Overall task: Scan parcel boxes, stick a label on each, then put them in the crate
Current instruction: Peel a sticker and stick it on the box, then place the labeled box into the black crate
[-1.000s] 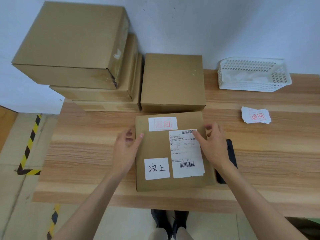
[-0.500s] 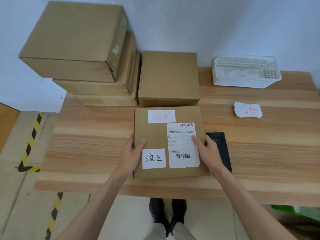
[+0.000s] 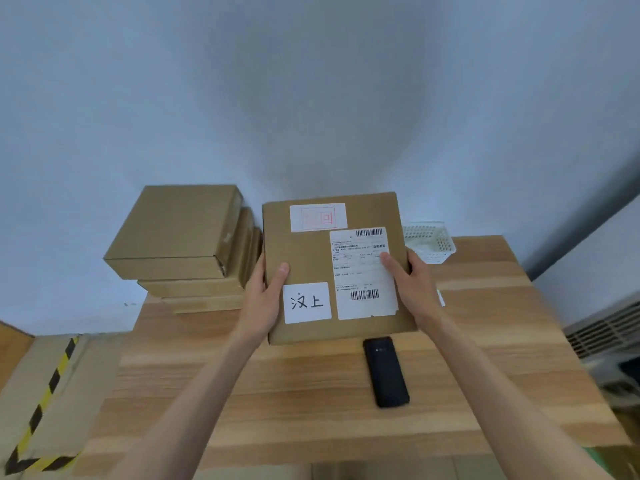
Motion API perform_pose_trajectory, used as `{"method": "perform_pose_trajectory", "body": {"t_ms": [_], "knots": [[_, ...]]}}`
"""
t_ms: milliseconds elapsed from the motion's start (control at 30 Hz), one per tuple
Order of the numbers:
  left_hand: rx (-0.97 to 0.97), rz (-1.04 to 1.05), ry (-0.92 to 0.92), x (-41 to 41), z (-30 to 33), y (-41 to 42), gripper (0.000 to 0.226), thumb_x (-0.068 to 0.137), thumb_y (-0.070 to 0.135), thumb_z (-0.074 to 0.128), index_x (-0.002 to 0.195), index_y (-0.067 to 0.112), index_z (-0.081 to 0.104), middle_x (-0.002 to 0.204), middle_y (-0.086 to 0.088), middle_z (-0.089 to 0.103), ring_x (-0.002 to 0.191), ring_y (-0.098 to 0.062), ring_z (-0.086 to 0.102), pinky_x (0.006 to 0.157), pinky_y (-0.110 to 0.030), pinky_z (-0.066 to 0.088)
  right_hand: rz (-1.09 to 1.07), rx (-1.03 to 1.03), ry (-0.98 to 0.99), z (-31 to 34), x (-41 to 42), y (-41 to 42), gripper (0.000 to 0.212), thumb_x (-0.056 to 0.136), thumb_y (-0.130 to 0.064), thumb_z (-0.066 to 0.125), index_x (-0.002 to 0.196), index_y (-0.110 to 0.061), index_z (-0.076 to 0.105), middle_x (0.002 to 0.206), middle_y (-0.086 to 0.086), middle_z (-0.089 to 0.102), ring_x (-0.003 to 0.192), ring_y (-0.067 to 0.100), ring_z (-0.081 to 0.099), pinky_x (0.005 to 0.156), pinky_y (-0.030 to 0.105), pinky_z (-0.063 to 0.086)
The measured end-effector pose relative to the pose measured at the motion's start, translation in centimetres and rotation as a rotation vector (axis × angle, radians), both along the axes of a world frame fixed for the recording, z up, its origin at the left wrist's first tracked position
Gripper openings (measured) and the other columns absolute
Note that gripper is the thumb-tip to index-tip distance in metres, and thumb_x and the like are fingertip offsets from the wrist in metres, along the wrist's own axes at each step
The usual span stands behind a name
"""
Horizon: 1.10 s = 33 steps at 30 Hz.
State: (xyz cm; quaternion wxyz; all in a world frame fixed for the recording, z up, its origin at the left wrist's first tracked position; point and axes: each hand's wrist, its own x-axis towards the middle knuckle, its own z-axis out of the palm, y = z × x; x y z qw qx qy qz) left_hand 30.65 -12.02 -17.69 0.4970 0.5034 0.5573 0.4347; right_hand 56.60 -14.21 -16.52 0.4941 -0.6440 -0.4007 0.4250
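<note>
A flat brown parcel box is lifted off the wooden table, its top tilted toward me. It carries a white shipping label with barcodes, a red-stamped label near the top edge and a handwritten white label. My left hand grips its left edge, thumb on top. My right hand grips the right edge, thumb on the shipping label. A black handheld scanner lies on the table below the box.
A stack of brown boxes stands at the table's back left against the wall. A white plastic basket shows behind the held box at back right. Yellow-black floor tape runs on the left. A grille is at right.
Both hands gripped the box's sides and raised it off the table. My head tilted up, so more wall shows and the scanner lies uncovered.
</note>
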Motion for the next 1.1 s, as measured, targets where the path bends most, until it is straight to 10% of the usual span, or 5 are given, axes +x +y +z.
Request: {"method": "perform_pose_trajectory", "body": {"t_ms": [233, 500, 667, 933, 1100], "knots": [[0.256, -0.083, 0.000, 6.7, 13.4, 3.7, 0.037, 0.106, 0.034, 0.052, 0.141, 0.023, 0.053, 0.119, 0.022, 0.066, 0.098, 0.013, 0.065, 0.078, -0.004, 0.049, -0.127, 0.244, -0.134, 13.5, 6.3, 0.9, 0.028, 0.095, -0.044, 0.065, 0.117, -0.028, 0.066, 0.108, -0.015, 0.074, 0.096, 0.005, 0.072, 0.089, 0.038, 0.059], [0.329, -0.349, -0.072, 16.9, 18.2, 4.4, 0.041, 0.105, 0.040, 0.050, 0.144, 0.025, 0.048, 0.123, 0.009, 0.069, 0.095, -0.001, 0.071, 0.084, -0.027, 0.061, -0.379, 0.319, -0.256, 18.2, 14.2, -5.2, 0.033, 0.099, -0.045, 0.060, 0.122, -0.023, 0.062, 0.113, -0.013, 0.071, 0.099, 0.005, 0.069, 0.088, 0.033, 0.056], [0.332, -0.576, -0.123, 23.8, 19.1, 2.4, 0.040, 0.107, 0.035, 0.048, 0.145, 0.023, 0.047, 0.119, 0.006, 0.069, 0.084, 0.000, 0.073, 0.062, -0.015, 0.056, -0.588, 0.328, -0.211, 18.9, 17.2, -12.1, 0.026, 0.100, -0.037, 0.061, 0.121, -0.021, 0.061, 0.108, -0.012, 0.072, 0.087, -0.005, 0.070, 0.071, 0.017, 0.057], [0.332, -0.958, -0.190, 32.8, 19.3, -4.3, 0.035, 0.105, 0.036, 0.052, 0.139, 0.026, 0.053, 0.112, 0.013, 0.071, 0.088, 0.002, 0.072, 0.069, -0.014, 0.056, -0.963, 0.241, -0.311, 18.8, 18.8, -25.3, 0.035, 0.098, -0.044, 0.061, 0.124, -0.020, 0.061, 0.112, -0.008, 0.073, 0.100, 0.009, 0.071, 0.086, 0.035, 0.060], [0.266, -1.119, -0.226, 36.4, 18.8, -8.8, 0.036, 0.102, 0.042, 0.056, 0.135, 0.026, 0.057, 0.116, 0.011, 0.072, 0.103, -0.007, 0.070, 0.095, -0.038, 0.056, -1.125, 0.199, -0.336, 18.7, 18.0, -31.9, 0.027, 0.100, -0.040, 0.060, 0.120, -0.022, 0.062, 0.109, -0.009, 0.073, 0.096, 0.009, 0.071, 0.081, 0.031, 0.060]]}}
